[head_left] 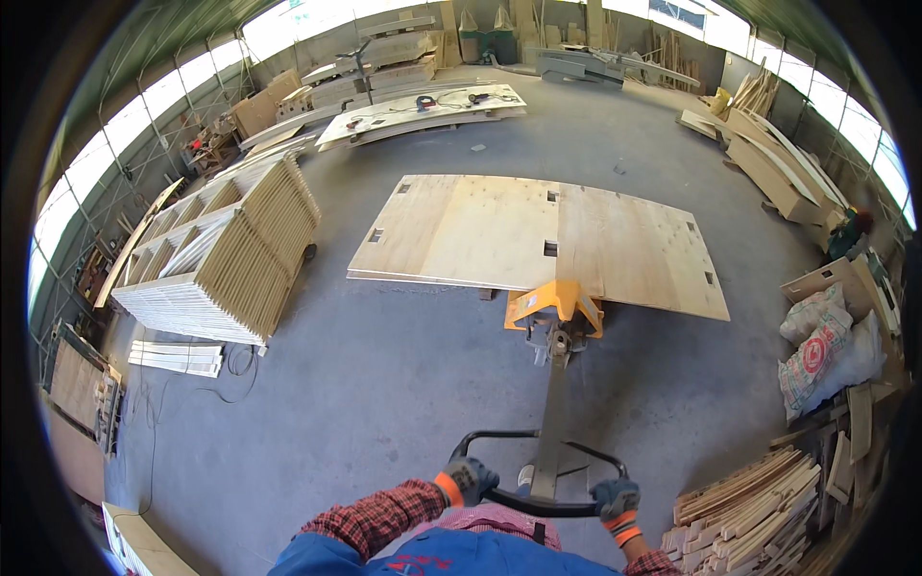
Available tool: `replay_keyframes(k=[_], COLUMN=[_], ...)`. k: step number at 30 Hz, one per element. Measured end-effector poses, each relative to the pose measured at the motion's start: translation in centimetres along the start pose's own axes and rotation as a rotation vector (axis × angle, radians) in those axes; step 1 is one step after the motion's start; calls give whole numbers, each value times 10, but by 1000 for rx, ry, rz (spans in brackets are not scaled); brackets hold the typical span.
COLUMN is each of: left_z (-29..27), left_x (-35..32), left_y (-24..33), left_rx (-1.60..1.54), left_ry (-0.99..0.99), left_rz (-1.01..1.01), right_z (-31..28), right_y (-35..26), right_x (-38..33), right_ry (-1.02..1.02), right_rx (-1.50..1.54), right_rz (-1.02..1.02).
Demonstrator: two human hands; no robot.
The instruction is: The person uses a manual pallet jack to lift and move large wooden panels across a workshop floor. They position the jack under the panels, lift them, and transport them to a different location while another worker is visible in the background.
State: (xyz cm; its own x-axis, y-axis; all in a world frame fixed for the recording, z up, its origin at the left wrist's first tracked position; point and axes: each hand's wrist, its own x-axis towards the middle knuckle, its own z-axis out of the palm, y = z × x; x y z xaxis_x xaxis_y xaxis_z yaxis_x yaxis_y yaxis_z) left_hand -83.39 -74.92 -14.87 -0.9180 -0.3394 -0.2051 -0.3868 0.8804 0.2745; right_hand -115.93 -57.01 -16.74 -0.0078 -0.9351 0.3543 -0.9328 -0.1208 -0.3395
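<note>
Both of my hands wear grey work gloves with orange cuffs. My left hand (pixel 467 480) is closed around the left side of the black loop handle (pixel 543 506) of a pallet truck. On the loop's right side, my right hand (pixel 617 498) is wrapped round the bar too. From the handle a long grey shaft (pixel 552 408) runs forward to the yellow body of the pallet truck (pixel 555 301). Ahead of that body lie wide plywood panels (pixel 499 226) with small rectangular cutouts. The truck's forks are hidden, apparently beneath the panels.
A tall stack of slatted wooden frames (pixel 230 250) stands at the left, near white strips (pixel 176 357) and a cable (pixel 252 370) on the floor. Farther back, tools lie on a pale panel stack (pixel 423 113). Sacks (pixel 816 355) and loose wood strips (pixel 749 509) line the right side.
</note>
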Motion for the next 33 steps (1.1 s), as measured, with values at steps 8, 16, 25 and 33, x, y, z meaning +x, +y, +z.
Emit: replay_keyframes(k=[8, 16, 25, 33], left_z=[94, -115, 1, 97], left_x=[-9, 56, -9, -17], left_y=[5, -38, 15, 19], left_rx=[-85, -10, -39, -35], left_ry=[-492, 138, -140, -499], left_rz=[9, 25, 6, -46], right_z=[67, -84, 5, 62], right_y=[-1, 17, -4, -5], right_x=[-76, 127, -15, -94], right_ry=[-370, 158, -68, -418], right_rx=[-45, 71, 39, -184], right_rz=[-18, -69, -12, -18])
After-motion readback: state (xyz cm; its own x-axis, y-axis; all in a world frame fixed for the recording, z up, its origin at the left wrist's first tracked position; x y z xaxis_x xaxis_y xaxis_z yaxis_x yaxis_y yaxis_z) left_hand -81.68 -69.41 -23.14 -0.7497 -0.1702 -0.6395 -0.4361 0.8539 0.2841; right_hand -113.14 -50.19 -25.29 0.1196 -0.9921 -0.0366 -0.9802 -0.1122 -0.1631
